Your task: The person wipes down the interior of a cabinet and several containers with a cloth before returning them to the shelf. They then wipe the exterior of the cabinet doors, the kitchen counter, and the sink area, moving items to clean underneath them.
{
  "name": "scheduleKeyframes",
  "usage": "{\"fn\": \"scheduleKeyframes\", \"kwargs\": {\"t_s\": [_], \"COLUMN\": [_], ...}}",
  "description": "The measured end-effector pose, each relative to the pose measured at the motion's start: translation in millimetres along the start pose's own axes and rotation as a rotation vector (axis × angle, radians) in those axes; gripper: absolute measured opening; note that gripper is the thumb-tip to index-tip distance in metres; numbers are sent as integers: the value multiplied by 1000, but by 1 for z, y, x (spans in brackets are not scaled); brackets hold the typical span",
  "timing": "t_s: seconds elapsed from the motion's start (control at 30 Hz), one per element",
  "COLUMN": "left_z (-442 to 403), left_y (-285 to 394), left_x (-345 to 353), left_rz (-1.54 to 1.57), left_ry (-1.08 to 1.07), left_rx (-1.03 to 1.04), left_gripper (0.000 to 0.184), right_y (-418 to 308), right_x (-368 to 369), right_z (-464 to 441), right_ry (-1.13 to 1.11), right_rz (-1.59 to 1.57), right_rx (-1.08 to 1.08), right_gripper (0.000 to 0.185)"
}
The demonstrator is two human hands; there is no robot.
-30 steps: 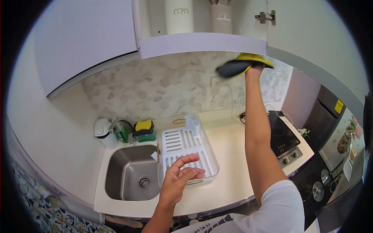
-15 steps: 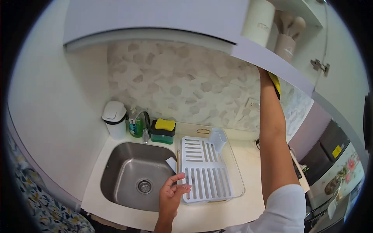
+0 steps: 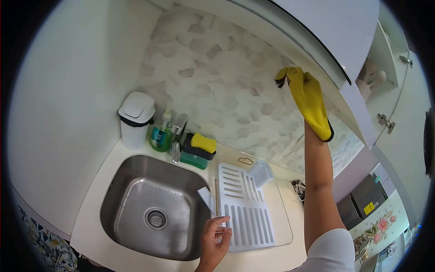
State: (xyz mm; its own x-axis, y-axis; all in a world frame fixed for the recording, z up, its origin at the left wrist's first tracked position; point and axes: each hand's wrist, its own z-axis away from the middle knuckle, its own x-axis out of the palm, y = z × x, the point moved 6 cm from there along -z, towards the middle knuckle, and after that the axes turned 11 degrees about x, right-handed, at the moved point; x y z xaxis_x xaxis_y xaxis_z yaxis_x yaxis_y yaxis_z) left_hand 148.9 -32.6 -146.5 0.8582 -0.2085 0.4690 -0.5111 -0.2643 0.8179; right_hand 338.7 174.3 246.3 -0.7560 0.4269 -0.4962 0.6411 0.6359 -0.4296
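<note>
My right arm reaches up to the tiled wall, and a yellow cloth (image 3: 309, 95) with a dark edge drapes over my right hand (image 3: 297, 78). The cloth hides most of that hand; its gripped end lies by the tiles just under the upper cabinet. Low in the view, my left hand (image 3: 217, 240) hovers at the front left corner of the white dish rack (image 3: 247, 204). Its fingers are loosely bent, with thumb and forefinger apart and nothing between them. A small white panel (image 3: 207, 200) stands by the sink's right rim, just beyond those fingers.
The steel sink (image 3: 136, 213) lies to the left. Behind it stand a lidded white bin (image 3: 135, 131), a green soap bottle (image 3: 159, 136), the faucet (image 3: 176, 140) and a soap dispenser (image 3: 195, 156) bearing a yellow sponge (image 3: 203, 143). An opened cabinet door (image 3: 401, 127) is at right.
My right hand has come out from behind the cabinet edge, bringing the yellow cloth into fuller view on the wall. The camera view has tilted and shifted. My left hand stays near the rack.
</note>
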Motion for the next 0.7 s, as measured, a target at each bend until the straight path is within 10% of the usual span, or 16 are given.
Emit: {"fn": "scheduleKeyframes", "kwargs": {"t_s": [0.3,0.7], "left_z": [-12,-6], "left_y": [55,93], "left_x": [-54,-89], "left_rz": [-46,-188], "left_ry": [81,150], "left_rx": [175,180], "left_gripper": [29,29], "right_y": [-151,-246], "right_x": [153,291], "right_z": [-76,-75], "right_ry": [311,561], "right_rz": [672,802], "right_rx": [-670,-792], "right_gripper": [24,35]}}
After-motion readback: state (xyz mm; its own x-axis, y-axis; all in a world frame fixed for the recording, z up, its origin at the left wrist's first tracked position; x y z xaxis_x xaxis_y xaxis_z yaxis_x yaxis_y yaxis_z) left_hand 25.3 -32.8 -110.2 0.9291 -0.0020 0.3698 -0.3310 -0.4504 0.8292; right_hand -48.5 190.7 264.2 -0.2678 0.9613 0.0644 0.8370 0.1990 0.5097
